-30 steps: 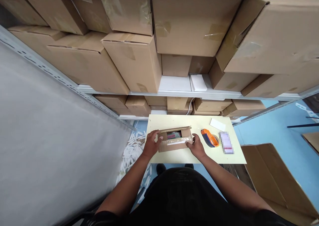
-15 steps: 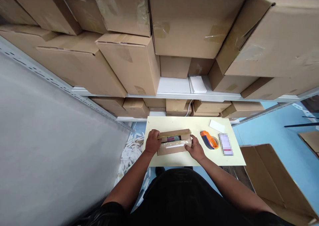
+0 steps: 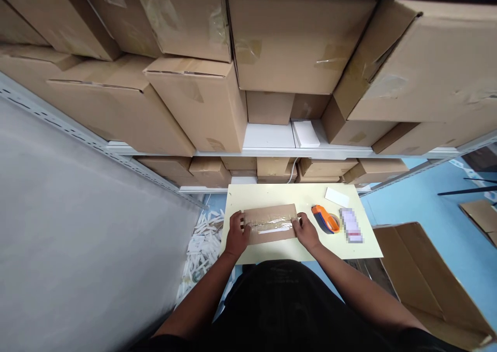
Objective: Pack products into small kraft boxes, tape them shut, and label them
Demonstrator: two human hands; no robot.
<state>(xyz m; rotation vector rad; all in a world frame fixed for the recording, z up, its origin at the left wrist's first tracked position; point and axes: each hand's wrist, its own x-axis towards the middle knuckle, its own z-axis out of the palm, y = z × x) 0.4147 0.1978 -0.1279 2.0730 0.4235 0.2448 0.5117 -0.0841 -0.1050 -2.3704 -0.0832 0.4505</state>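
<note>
shelves (image 3: 267, 134) of cartons (image 3: 194, 103) rise beyond a pale table (image 3: 248, 194); at the table's left half sits a small box (image 3: 269, 228), the left hand (image 3: 236, 235) grasping one end and the right hand (image 3: 306, 232) the other. if either grip eases, its top could spring up, as the wrinkled tape (image 3: 277, 220) may not hold; its taped face points up, long axis nearly parallel to the table's near edge
</note>
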